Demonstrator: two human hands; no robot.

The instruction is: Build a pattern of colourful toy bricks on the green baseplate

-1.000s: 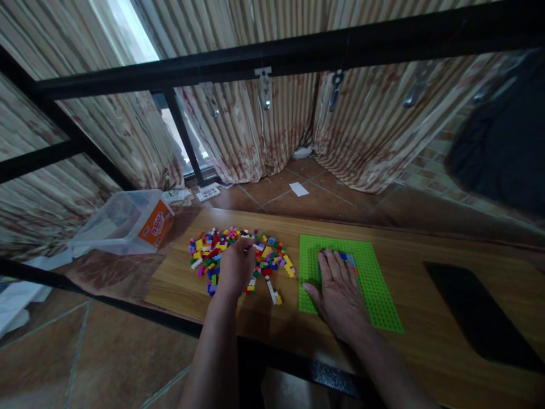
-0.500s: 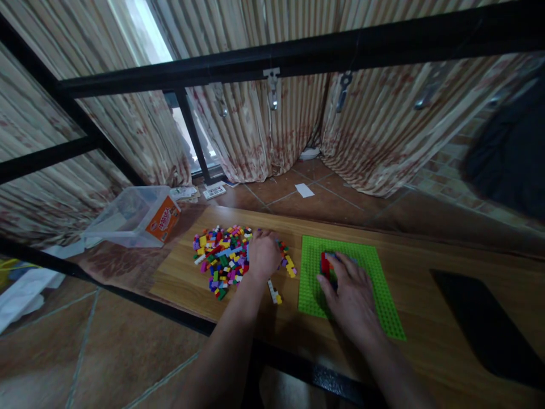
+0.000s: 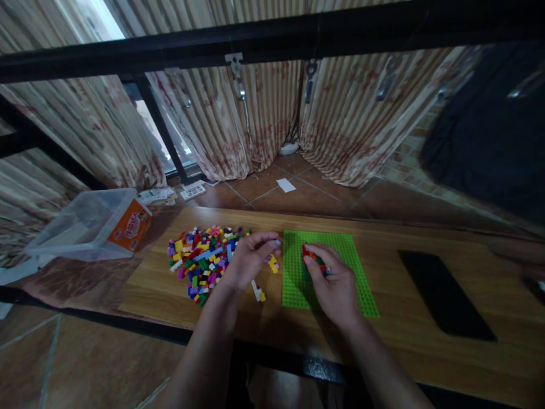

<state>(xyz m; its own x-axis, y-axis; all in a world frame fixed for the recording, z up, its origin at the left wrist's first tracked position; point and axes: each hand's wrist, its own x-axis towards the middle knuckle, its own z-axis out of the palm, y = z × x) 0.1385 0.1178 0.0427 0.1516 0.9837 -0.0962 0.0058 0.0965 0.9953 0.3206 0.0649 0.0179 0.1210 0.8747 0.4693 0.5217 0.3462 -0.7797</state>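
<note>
A small light-blue brick (image 3: 277, 243) is pinched in the fingertips of my left hand (image 3: 249, 261), beside the left edge of the green baseplate (image 3: 293, 292). Over that baseplate, my right hand (image 3: 336, 284) has its thumb and fingers closed on a small brick build (image 3: 305, 255), with red and dark green parts showing. My fingers hide much of the build, and whether it is attached to the baseplate I cannot tell. Left of my left hand spreads a pile of loose coloured bricks (image 3: 204, 261).
Near the baseplate lie a white-and-yellow brick strip (image 3: 258, 291) and a few yellow bricks (image 3: 272, 263). A black flat panel (image 3: 445, 295) rests on the wooden table (image 3: 149, 289) at right. A clear plastic bin (image 3: 85, 227) stands left. A black bar (image 3: 272, 42) crosses above.
My left hand has come out of the pile and moved toward the baseplate with a small light-blue brick. My right hand stays at the build. The whole view has shifted.
</note>
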